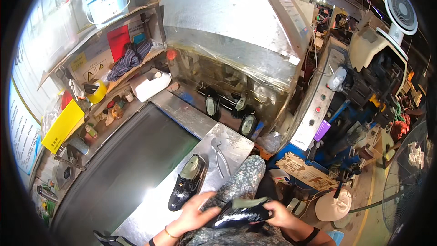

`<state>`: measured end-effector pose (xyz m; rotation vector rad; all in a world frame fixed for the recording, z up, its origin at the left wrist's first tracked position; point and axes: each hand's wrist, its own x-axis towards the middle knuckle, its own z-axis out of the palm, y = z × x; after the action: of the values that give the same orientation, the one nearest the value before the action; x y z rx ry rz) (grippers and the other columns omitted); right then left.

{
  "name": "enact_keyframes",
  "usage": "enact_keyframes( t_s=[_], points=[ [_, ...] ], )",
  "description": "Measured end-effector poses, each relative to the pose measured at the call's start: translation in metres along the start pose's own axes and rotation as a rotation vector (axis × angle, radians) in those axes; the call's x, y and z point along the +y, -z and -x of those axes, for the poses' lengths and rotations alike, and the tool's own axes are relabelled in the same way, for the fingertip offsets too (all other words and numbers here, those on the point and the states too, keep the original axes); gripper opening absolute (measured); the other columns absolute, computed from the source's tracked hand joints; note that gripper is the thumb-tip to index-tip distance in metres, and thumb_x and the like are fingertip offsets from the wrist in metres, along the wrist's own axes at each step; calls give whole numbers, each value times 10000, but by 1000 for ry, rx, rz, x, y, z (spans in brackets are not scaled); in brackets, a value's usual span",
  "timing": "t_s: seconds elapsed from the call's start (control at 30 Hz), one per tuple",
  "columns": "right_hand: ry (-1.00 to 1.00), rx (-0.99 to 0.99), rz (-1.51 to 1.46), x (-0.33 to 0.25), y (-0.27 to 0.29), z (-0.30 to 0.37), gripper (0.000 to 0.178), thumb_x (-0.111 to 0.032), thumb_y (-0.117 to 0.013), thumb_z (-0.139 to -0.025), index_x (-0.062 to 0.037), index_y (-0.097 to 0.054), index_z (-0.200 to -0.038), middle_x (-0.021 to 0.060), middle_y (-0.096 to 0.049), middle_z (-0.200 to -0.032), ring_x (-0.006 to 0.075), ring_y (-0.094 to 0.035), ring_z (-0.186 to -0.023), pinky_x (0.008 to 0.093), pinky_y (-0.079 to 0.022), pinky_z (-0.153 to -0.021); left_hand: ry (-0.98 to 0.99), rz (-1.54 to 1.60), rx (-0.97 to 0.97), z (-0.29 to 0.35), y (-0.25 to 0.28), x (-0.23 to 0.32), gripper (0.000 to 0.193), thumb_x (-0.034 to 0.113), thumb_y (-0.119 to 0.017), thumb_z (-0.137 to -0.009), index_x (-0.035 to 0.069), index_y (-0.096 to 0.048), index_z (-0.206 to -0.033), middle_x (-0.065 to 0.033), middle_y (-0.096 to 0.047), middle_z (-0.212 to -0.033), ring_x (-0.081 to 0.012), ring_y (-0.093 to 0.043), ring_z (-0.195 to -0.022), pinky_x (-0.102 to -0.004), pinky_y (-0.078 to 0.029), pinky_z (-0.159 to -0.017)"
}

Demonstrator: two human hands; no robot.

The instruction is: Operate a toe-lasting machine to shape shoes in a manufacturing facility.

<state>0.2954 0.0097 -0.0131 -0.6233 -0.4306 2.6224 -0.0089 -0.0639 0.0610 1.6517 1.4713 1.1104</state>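
Over my lap I hold a shiny black shoe (pixel 239 218) with a pale green insole or lining showing at its opening. My left hand (pixel 193 214) grips its toe end, the thumb lying along the upper. Fingers of my right hand (pixel 278 214) close round the heel end. On the metal plate (pixel 154 200) beside my left hand rests a second black shoe (pixel 187 182), its toe toward me. Metal pincers (pixel 220 157) lie to the right of that shoe. Another dark shoe (pixel 111 238) shows partly at the lower edge, left of my forearm.
A dark conveyor belt (pixel 132 155) runs along my left. Ahead, several black shoes (pixel 212 105) stand below a metal hood (pixel 227 13). Shelves at left carry a blue bucket (pixel 107 2) and a white jug (pixel 152 84). A control panel (pixel 314 109) and a fan (pixel 400 11) stand right.
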Motion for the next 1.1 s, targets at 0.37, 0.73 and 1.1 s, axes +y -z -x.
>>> enact_keyframes(
  t_s=[0.37,0.73,1.1],
  points=[
    [1200,596,1282,-197,6,-286,584,-248,-790,-737,23,-532,-1186,164,-617,-1132,284,-594,-1064,359,-449,-945,207,-453,294,-14,37,-102,629,222,-744,-768,-58,-507,-1280,-279,-548,-1266,-440,-543,-1145,-454,-440,-992],
    [417,692,1652,-226,48,-490,745,-280,-760,-756,1,-441,-1368,269,-462,-1398,362,-495,-1268,398,-430,-1038,258,-512,393,-57,13,-109,615,278,-717,-835,-40,-437,-1281,-280,-532,-1148,-471,-515,-1035,-488,-434,-904],
    [309,-70,1208,-85,-78,-229,847,-378,-730,-859,-32,-286,-1491,180,-411,-1463,293,-419,-1345,414,-353,-1093,705,1001,663,-75,8,-122,452,185,-592,-940,79,-386,-1327,-139,-592,-1126,-259,-617,-999,-425,-523,-891]
  ],
)
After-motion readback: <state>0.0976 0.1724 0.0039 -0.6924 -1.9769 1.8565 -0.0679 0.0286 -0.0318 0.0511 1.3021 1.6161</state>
